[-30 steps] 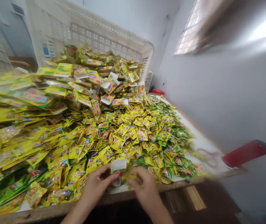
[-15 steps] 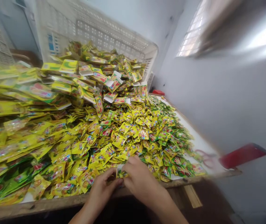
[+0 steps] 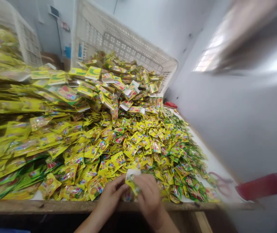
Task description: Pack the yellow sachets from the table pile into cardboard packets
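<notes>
A small yellow-green carton (image 3: 131, 182) with a white flap standing up is between my hands, just above the table's front edge. My left hand (image 3: 111, 195) pinches its left side between thumb and fingers. My right hand (image 3: 149, 194) is closed on its right side, and the bent fingers hide part of it. Below the carton, a small shiny packet partly shows between my hands; which hand touches it I cannot tell. Right behind lies a wide heap of small yellow and green sachets (image 3: 131, 149).
Open yellow cartons (image 3: 93, 73) spill from a tipped white plastic crate (image 3: 133, 42). Another white crate (image 3: 29, 42) stands at the left. Longer sachet strips (image 3: 29, 144) cover the table's left side. Pink-handled scissors (image 3: 222, 184) and a red object (image 3: 262, 187) lie at the right edge, by the wall.
The carton has come up into clearer view, its white flap now raised between my hands. My right hand has turned more upright. The whole view has shifted, with the scene moving right and down.
</notes>
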The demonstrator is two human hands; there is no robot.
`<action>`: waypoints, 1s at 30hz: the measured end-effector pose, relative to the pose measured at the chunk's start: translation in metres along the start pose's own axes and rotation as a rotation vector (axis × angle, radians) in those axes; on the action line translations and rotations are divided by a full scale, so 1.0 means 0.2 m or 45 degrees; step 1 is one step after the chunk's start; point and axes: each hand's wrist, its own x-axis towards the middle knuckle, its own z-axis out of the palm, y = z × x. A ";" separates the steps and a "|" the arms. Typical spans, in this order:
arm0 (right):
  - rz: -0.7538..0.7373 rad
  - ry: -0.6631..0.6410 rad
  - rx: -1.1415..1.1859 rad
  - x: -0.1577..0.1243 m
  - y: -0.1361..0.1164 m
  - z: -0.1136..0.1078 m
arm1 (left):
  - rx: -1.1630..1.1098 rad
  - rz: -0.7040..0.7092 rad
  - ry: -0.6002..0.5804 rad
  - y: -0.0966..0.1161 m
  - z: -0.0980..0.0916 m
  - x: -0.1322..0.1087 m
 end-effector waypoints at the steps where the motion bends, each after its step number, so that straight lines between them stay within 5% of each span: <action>1: -0.002 -0.044 -0.020 0.00 -0.01 -0.01 | 0.012 0.002 0.009 0.00 0.00 0.00; 8: 0.401 -0.375 -0.063 0.16 -0.06 -0.12 | 0.100 0.059 -0.025 0.01 0.03 -0.04; 15: 0.451 -0.634 -0.242 0.26 -0.14 -0.16 | 0.081 0.046 -0.033 0.06 0.05 -0.06; 30: 0.345 -0.450 -0.031 0.26 -0.06 -0.21 | -0.067 -0.012 -0.040 0.04 0.06 -0.06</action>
